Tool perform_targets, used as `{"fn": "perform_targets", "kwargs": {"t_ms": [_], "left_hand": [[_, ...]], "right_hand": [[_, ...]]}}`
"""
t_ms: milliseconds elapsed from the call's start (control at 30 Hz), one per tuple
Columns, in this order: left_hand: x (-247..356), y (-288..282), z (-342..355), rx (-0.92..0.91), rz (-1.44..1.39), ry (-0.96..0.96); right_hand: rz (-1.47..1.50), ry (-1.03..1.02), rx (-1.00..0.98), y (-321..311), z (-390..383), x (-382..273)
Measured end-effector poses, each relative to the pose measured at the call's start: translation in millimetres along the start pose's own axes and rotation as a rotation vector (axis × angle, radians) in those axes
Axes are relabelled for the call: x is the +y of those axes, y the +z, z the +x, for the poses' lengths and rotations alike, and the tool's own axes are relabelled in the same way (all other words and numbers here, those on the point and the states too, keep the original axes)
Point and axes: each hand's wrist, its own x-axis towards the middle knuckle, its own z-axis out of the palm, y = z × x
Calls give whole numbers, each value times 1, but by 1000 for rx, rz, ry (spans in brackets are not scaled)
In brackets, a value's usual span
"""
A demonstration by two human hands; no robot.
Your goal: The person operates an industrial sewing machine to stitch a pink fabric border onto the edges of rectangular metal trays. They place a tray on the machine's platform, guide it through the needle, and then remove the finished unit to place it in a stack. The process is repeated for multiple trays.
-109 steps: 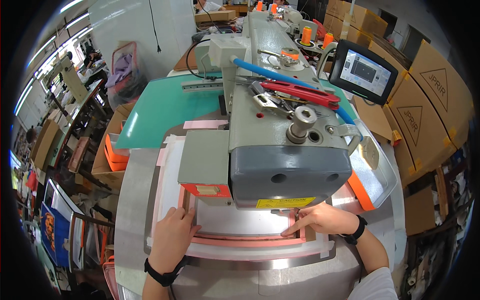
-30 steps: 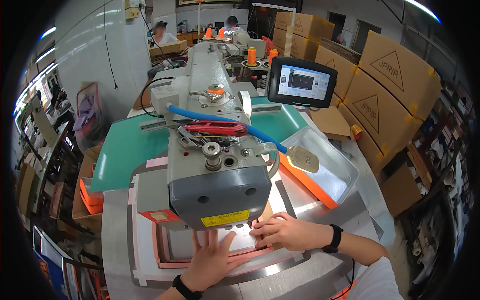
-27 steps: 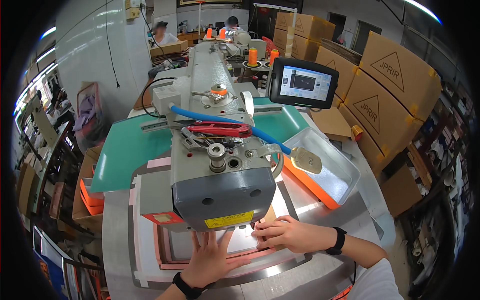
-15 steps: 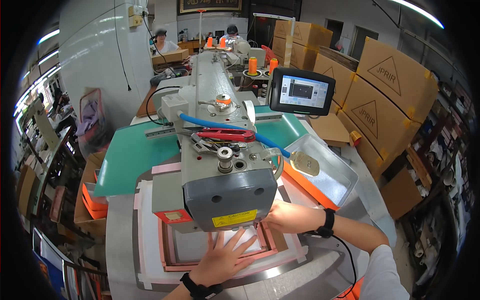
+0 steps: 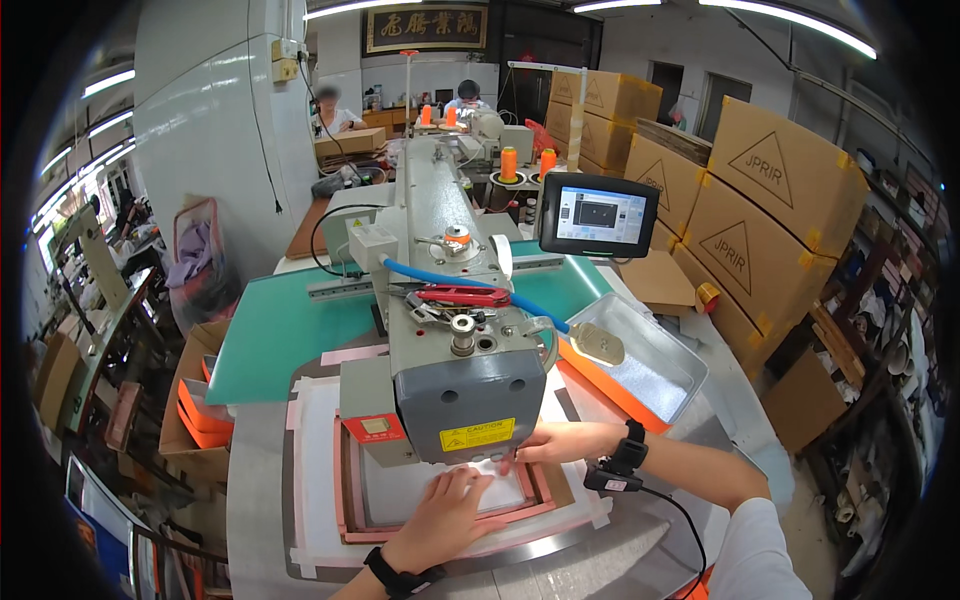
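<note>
Two bare hands of yours reach in beneath the grey front of the machine head, one from each side. Your left hand lies palm down over the near bar of the pink-edged frame, its thumb spread off to the right and its fingers slightly bent, released rather than clenched, with the tips on or just above the white sheet. That sheet lies inside the frame, below the machine head, and is partly covered by your hand. Your right hand comes in at the frame's right side, fingers pointing inward and tips close to those of your left; they are too small and shaded for you to be told whether they grasp anything. You wear a black band on each wrist, and a small black box with a cable sits beside the right one.

On top of the machine rest a red-handled tool and a blue hose. To your right stands a pale grey tray with an orange side, and beyond it a lit screen. Behind the machine head spreads a green plate, and stacked cardboard boxes rise at far right
</note>
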Motion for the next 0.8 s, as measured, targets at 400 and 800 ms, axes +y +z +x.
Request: {"fn": "perform_targets", "kwargs": {"t_ms": [400, 800], "left_hand": [[19, 1, 4, -17, 1, -19], [38, -83, -11, -535, -153, -157]], "right_hand": [[-520, -270, 402, -3, -78, -24], [-1130, 369, 846, -10, -188, 56]]}}
